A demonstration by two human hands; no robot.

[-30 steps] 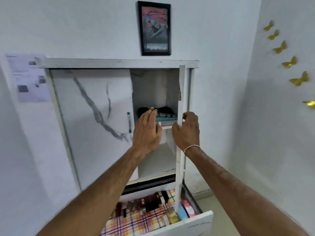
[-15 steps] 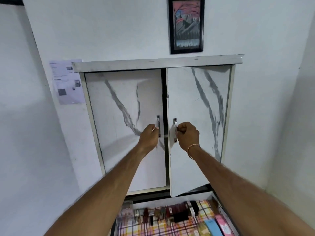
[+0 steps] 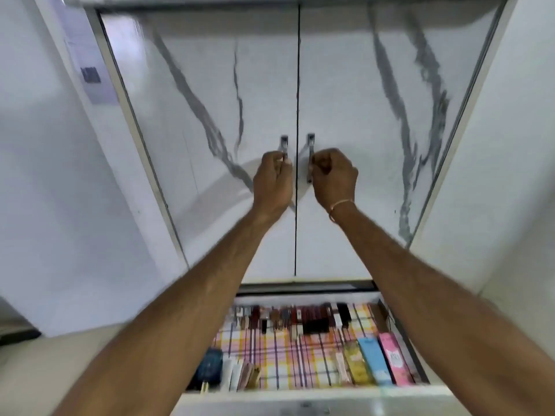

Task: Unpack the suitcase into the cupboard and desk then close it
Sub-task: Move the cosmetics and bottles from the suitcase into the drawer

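The white marble-patterned cupboard fills the view, with its left door (image 3: 216, 145) and right door (image 3: 375, 151) both flush against the frame. My left hand (image 3: 271, 183) is closed around the left door's metal handle (image 3: 284, 145). My right hand (image 3: 333, 178), with a thin bracelet on the wrist, is closed around the right door's handle (image 3: 310, 151). Below the doors a drawer (image 3: 303, 394) stands pulled out. The suitcase is out of view, and the clothes inside the cupboard are hidden behind the doors.
The drawer is lined with a checked cloth (image 3: 294, 367) and holds several small cosmetic bottles (image 3: 288, 319) and boxes (image 3: 390, 358). A paper sheet (image 3: 90, 67) is stuck on the wall at left. White walls flank the cupboard on both sides.
The right door swung from wide open to fully shut. Both hands went from the shelf and door edge to the two handles. The view dropped lower and closer.
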